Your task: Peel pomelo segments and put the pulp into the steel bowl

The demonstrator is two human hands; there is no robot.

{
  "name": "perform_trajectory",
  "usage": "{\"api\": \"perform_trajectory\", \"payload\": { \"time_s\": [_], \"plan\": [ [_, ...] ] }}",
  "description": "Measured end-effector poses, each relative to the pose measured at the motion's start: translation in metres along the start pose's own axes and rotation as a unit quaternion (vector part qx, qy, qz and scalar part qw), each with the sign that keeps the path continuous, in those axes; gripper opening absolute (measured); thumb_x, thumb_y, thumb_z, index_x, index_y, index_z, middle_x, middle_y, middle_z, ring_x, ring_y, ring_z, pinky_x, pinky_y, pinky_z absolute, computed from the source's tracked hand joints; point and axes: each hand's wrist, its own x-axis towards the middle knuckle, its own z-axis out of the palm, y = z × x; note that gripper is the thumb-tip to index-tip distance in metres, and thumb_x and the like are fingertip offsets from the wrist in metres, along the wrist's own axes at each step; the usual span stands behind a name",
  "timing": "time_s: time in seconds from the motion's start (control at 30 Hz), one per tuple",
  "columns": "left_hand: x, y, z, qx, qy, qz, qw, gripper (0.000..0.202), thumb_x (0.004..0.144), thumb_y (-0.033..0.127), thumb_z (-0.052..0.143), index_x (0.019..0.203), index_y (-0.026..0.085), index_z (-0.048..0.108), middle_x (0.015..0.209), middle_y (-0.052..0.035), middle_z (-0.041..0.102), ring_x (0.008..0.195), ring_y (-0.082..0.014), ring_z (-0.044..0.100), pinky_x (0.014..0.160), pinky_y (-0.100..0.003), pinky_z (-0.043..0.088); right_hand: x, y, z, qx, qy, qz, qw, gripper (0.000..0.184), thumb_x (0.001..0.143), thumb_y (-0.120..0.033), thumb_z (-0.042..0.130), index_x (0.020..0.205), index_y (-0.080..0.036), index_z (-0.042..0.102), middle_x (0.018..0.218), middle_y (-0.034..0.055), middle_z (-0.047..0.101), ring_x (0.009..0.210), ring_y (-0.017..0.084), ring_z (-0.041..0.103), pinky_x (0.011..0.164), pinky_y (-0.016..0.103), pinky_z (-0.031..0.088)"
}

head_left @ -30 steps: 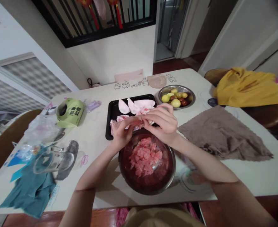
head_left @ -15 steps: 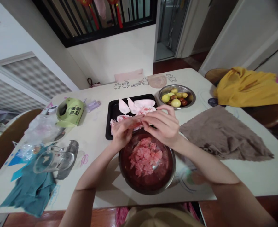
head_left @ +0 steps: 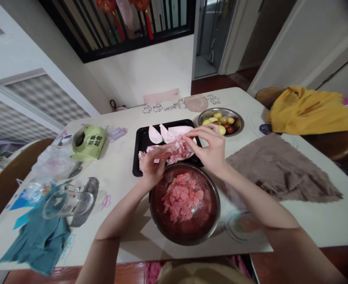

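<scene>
My left hand (head_left: 154,163) is closed round a reddish pomelo segment (head_left: 164,155), just beyond the near edge of the black tray (head_left: 139,157). To its right, my right hand (head_left: 211,146) pinches with thumb and fingertips; a pale scrap of membrane seems to be between them, too small to be sure. On the tray lie thick white-pink rind pieces (head_left: 155,135) and a heap of torn membranes (head_left: 180,153). Below both hands stands a steel bowl (head_left: 184,239) with peeled pink pomelo flesh (head_left: 183,197) in it.
A steel bowl of green and brown jujube-like fruit (head_left: 202,118) stands behind my right hand. Right of it lies a brown cloth (head_left: 277,169). At left are a glass pitcher (head_left: 55,203), a teal cloth (head_left: 40,240), a green paper bag (head_left: 92,142) and clear plastic (head_left: 52,161).
My hands have drawn apart, the right one moving slightly right. The reddish segment in my left hand and the heap on the tray now show more plainly.
</scene>
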Motion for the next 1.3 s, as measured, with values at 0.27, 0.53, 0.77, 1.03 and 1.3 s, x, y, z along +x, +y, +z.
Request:
{"api": "perform_trajectory", "payload": {
  "time_s": [0.27,0.53,0.77,1.03,1.3],
  "plan": [
    [0.010,0.009,0.006,0.047,-0.004,0.076,0.996,0.029,0.092,0.009,0.068,0.117,0.023,0.061,0.092,-0.0002,0.078,0.074,-0.0130,0.076,0.064,-0.021,0.056,-0.007,-0.014,0.006,0.071,-0.028,0.024,0.997,0.004,0.087,-0.025,0.078,0.090,-0.027,0.078,0.090,-0.0008,0.081,0.082,0.018,0.074,0.090,0.043,0.046],
    [0.007,0.012,0.004,-0.083,-0.063,0.068,0.992,0.023,0.101,0.015,0.056,0.120,0.027,0.062,0.120,-0.0063,0.078,0.108,-0.0212,0.077,0.082,-0.030,0.065,-0.008,-0.007,0.008,0.026,0.006,0.036,0.999,0.010,0.086,-0.019,0.075,0.079,-0.024,0.071,0.078,-0.0043,0.076,0.074,0.016,0.069,0.087,0.039,0.041],
    [0.002,0.018,0.005,-0.094,-0.036,-0.081,0.992,0.018,0.097,0.022,0.065,0.113,0.024,0.057,0.109,-0.0078,0.075,0.102,-0.0219,0.078,0.081,-0.037,0.069,-0.008,0.034,0.018,-0.028,-0.044,0.108,0.993,0.015,0.088,-0.025,0.072,0.073,-0.022,0.071,0.074,-0.0034,0.074,0.070,0.016,0.065,0.087,0.040,0.034],
    [0.030,0.033,0.007,-0.143,-0.043,-0.192,0.970,0.035,0.091,0.026,0.075,0.122,0.024,0.060,0.113,-0.0054,0.069,0.104,-0.0177,0.074,0.083,-0.030,0.066,-0.017,0.037,0.025,-0.073,-0.099,0.027,0.992,0.020,0.093,-0.015,0.059,0.097,-0.025,0.076,0.093,-0.0007,0.080,0.087,0.019,0.071,0.099,0.044,0.035],
    [0.033,0.028,0.007,-0.213,-0.041,-0.285,0.934,0.022,0.091,0.033,0.075,0.104,0.020,0.064,0.108,-0.0074,0.072,0.104,-0.0183,0.072,0.093,-0.035,0.063,-0.017,0.001,0.017,-0.141,-0.007,-0.182,0.973,0.015,0.095,-0.028,0.069,0.110,-0.026,0.072,0.099,-0.0016,0.080,0.091,0.017,0.071,0.095,0.040,0.041]
  ]
}}
